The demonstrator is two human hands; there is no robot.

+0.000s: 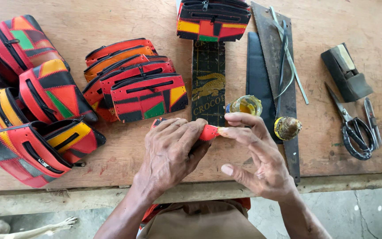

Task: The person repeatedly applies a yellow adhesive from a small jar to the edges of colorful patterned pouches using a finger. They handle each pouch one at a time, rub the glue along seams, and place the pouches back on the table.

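I am seeing soft, even daylight spreading over the wooden surface point(111, 163), bright but with no glare; shadows are lying short and faint under the hands, the centre is showing sharp, and the edges are bending slightly outward
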